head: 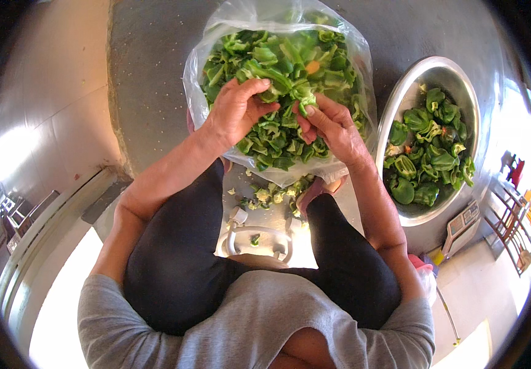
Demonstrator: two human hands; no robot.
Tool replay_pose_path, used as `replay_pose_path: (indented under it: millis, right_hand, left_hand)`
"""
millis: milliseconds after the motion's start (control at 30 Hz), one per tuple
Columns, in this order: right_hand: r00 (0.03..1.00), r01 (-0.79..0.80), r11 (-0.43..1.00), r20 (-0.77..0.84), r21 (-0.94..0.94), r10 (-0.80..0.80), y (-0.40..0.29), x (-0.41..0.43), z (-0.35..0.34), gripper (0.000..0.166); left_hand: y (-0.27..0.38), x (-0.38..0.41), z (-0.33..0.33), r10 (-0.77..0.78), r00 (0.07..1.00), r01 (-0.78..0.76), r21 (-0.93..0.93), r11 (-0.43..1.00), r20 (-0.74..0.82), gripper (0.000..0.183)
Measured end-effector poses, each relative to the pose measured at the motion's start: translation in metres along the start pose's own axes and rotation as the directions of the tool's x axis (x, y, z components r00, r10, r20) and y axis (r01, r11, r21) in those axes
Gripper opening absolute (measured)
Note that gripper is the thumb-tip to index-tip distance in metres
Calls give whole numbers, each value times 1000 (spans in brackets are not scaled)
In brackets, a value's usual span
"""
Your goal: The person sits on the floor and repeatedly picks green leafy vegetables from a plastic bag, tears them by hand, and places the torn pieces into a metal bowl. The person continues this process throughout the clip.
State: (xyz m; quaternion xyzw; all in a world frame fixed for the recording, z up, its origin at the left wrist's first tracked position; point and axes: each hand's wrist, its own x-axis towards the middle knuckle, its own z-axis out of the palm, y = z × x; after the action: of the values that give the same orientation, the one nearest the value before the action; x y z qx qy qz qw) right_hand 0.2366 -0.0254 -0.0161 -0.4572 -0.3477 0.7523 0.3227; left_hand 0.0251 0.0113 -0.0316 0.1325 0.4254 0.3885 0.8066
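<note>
A large clear plastic bag [196, 97] lies open in front of me, full of green bell pepper pieces [270, 138]. Over it, my left hand [240, 108] holds a piece of green pepper [270, 76] by the thumb, its fingers curled beneath. My right hand [332, 122] pinches another pepper piece [303, 94] between thumb and fingers, close to the left one. Whether the two pieces are joined cannot be told. At the right stands a steel basin [471, 92] with green peppers [441, 157], some whole-looking and some torn.
Pepper cores and scraps [274, 193] lie on the floor between my feet, below the bag. A scale [464, 226] stands beyond the basin at the right, near a wooden rack [510, 221]. A low white stool frame [233, 235] shows between my legs.
</note>
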Motion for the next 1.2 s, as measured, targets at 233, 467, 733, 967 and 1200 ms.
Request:
replay_pose_path:
  millis: [233,467,733,967,1200]
  right_hand:
    - [997,60,914,75,-402,-32,-14,1,-5,19]
    - [965,-1,326,-87,-946,-249,3,17,-2,22]
    - [963,41,561,-117,-827,-242,-19,6,6,40]
    - [997,-52,954,39,-294,66,-15,14,14,19]
    - [954,-198,933,157,-300,254,-22,13,9,23]
  left_hand:
    - [14,-11,5,34,956,-171,456,874,292,16]
    - [3,-10,16,178,886,-440,898,26,429,29]
    - [13,-7,0,30,998,-61,753,655,55,27]
    - [20,-15,11,-63,990,-24,583,812,128,32]
    - [27,-16,21,-3,987,-131,823,553,158,26]
